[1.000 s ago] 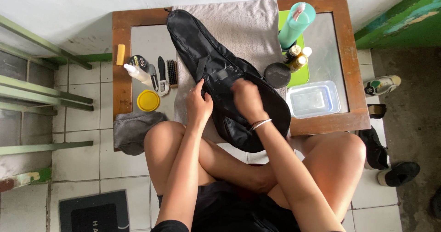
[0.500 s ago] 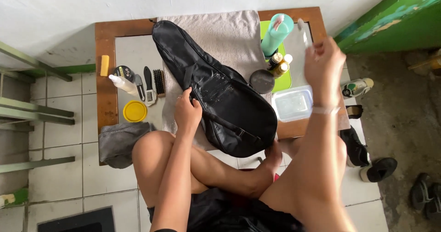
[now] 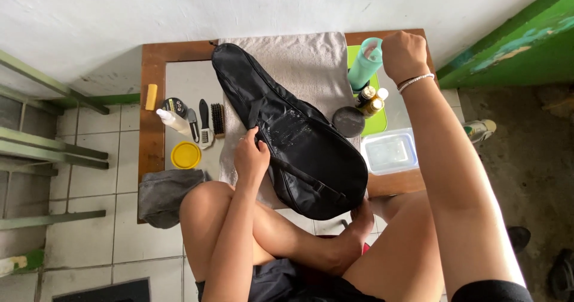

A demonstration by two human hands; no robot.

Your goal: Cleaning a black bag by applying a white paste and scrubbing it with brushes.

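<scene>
Left edge of counter (image 3: 152, 69): yellow bar (image 3: 152, 96), white bottle (image 3: 172, 121), brushes (image 3: 204, 121), yellow lid (image 3: 186, 155), grey cloth (image 3: 168, 194) hanging off the near corner.
Left hand (image 3: 251, 157): fingers curled around the black bag's left edge, gripping it.
Black bag (image 3: 299, 143): lies slantwise on a grey towel (image 3: 311, 63), mid-counter, wide end near.
Right of bag: dark round tin (image 3: 348, 121), small bottles (image 3: 371, 100), clear tub (image 3: 390, 152).
Right hand (image 3: 405, 56): closed in a fist at the top of the green bottle (image 3: 365, 64), far right; whether it grips the bottle is unclear.

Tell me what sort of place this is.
Probably a home porch or yard corner set up for cleaning gear: a low wooden table on a tiled floor, a black instrument bag lying on a towel, with brushes and bottles beside it.
</scene>
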